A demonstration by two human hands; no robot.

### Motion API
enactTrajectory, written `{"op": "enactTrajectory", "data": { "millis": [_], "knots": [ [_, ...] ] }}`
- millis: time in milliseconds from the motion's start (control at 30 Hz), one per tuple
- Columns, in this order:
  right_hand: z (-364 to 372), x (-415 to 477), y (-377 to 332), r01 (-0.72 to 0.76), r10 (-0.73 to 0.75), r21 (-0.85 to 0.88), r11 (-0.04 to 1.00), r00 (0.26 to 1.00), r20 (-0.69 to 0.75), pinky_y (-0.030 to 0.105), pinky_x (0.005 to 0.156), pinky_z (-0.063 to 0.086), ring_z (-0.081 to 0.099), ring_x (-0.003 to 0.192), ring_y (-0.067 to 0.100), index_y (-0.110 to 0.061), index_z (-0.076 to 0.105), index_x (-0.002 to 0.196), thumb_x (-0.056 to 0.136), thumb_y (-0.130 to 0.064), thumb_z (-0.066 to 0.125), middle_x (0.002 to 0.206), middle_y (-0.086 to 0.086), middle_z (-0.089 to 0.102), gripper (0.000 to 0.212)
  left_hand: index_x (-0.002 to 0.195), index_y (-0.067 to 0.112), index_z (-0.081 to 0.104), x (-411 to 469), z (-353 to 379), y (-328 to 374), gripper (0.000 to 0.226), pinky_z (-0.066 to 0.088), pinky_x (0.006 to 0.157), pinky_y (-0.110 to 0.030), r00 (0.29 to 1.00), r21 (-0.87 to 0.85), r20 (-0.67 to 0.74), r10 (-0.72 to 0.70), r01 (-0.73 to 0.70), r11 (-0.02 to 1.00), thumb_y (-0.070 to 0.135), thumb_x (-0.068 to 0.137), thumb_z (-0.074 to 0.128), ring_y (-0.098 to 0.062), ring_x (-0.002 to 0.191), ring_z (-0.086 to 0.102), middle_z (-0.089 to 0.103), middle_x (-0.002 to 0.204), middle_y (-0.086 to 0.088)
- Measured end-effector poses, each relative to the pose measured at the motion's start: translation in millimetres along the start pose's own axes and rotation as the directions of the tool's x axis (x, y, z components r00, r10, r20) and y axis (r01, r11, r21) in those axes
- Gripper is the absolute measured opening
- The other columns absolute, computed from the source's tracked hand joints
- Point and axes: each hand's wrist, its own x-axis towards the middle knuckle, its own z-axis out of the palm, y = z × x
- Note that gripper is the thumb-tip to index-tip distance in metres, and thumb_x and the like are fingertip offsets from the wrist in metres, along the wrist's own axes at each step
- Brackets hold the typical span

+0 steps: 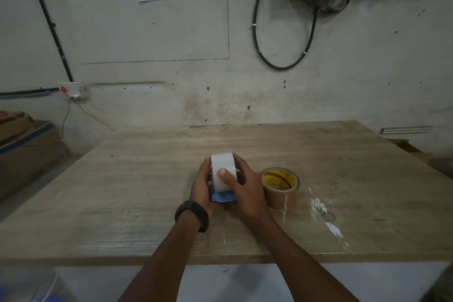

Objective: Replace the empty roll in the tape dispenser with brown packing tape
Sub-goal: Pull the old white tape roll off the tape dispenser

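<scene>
In the middle of the wooden table (147,191) both my hands hold the tape dispenser (224,197), whose blue body shows only at the bottom. A white roll (221,163) sits on it, standing on edge. My left hand (202,185) grips the left side, and a black band circles that wrist. My right hand (245,189) wraps the right side with its thumb pressed on the roll's white face. The brown packing tape (280,186) lies flat just right of my right hand, apart from it, its core yellow inside.
A strip of clear tape (327,218) lies stuck on the table to the right of the brown roll. Cardboard boxes (27,149) stand off the table at left. The wall behind carries a socket (73,89) and hanging black cables (282,51).
</scene>
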Motion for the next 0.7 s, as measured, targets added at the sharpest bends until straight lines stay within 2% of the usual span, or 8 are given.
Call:
{"op": "enactTrajectory", "data": {
  "millis": [67,133,200,300,367,433,500,700],
  "knots": [
    [-1,-1,-1,-0.003,0.002,0.026,1.000,1.000,0.023,0.042,0.094,0.058,0.067,0.114,0.015,-0.026,0.055,0.140,0.088,-0.049,0.067,0.128,-0.001,0.068,0.058,0.110,0.011,0.074,-1,0,0,0.048,0.063,0.069,-0.040,1.000,-0.003,-0.005,0.005,-0.005,1.000,0.052,0.095,0.055,-0.030,0.089,0.072,0.078,0.096,-0.015],
    [-2,-1,-1,-0.015,0.013,0.047,0.999,0.999,0.048,0.043,0.095,0.057,0.066,0.116,0.017,-0.028,0.057,0.138,0.093,-0.046,0.061,0.129,0.000,0.067,0.049,0.110,0.012,0.074,-2,0,0,0.043,0.062,0.072,-0.041,0.999,-0.002,-0.023,0.023,-0.023,1.000,0.048,0.096,0.055,-0.031,0.089,0.070,0.077,0.096,-0.015],
    [-1,-1,-2,-0.041,0.038,0.032,0.999,0.996,0.082,0.044,0.094,0.058,0.066,0.115,0.017,-0.034,0.057,0.137,0.094,-0.051,0.057,0.129,-0.001,0.067,0.046,0.111,0.015,0.072,-2,-2,1,0.040,0.058,0.075,-0.043,0.997,0.011,-0.054,0.050,-0.049,0.999,0.047,0.097,0.053,-0.031,0.089,0.067,0.074,0.098,-0.015],
    [2,1,-2,-0.064,0.067,-0.031,0.997,0.992,0.107,0.041,0.090,0.060,0.067,0.112,0.013,-0.040,0.055,0.135,0.090,-0.062,0.054,0.127,-0.005,0.067,0.050,0.112,0.013,0.072,0,-4,1,0.044,0.057,0.069,-0.042,0.995,0.020,-0.086,0.043,-0.041,0.999,0.049,0.096,0.052,-0.030,0.088,0.066,0.071,0.100,-0.015],
    [2,1,-1,-0.075,0.077,-0.033,0.997,0.993,0.086,0.040,0.089,0.060,0.067,0.111,0.013,-0.039,0.056,0.135,0.090,-0.061,0.055,0.125,-0.005,0.067,0.050,0.113,0.013,0.072,4,-6,-1,0.046,0.058,0.076,-0.047,0.994,0.037,-0.098,0.043,-0.040,0.999,0.051,0.095,0.052,-0.030,0.088,0.066,0.070,0.103,-0.017],
    [1,2,-1,-0.056,0.059,-0.052,0.997,0.997,0.054,0.041,0.088,0.061,0.068,0.109,0.012,-0.038,0.057,0.133,0.091,-0.059,0.056,0.123,-0.005,0.068,0.047,0.113,0.014,0.072,8,-7,-4,0.047,0.055,0.091,-0.056,0.994,0.060,-0.098,0.050,-0.044,0.997,0.053,0.094,0.053,-0.032,0.089,0.067,0.070,0.105,-0.018],
    [1,3,0,-0.031,0.033,-0.064,0.997,0.999,0.031,0.040,0.088,0.061,0.068,0.107,0.011,-0.035,0.058,0.133,0.093,-0.055,0.056,0.121,-0.005,0.068,0.044,0.113,0.014,0.072,11,-10,-5,0.048,0.050,0.100,-0.060,0.996,0.065,-0.081,0.046,-0.041,0.997,0.053,0.092,0.054,-0.034,0.093,0.066,0.071,0.105,-0.018],
    [2,3,0,-0.015,0.014,-0.040,0.999,1.000,-0.005,0.038,0.084,0.062,0.068,0.104,0.012,-0.033,0.059,0.129,0.098,-0.045,0.055,0.118,-0.003,0.068,0.033,0.111,0.012,0.072,15,-13,-4,0.047,0.054,0.091,-0.053,0.997,0.001,-0.071,0.028,-0.028,1.000,0.051,0.092,0.056,-0.032,0.088,0.068,0.075,0.094,-0.014]
  ]
}}
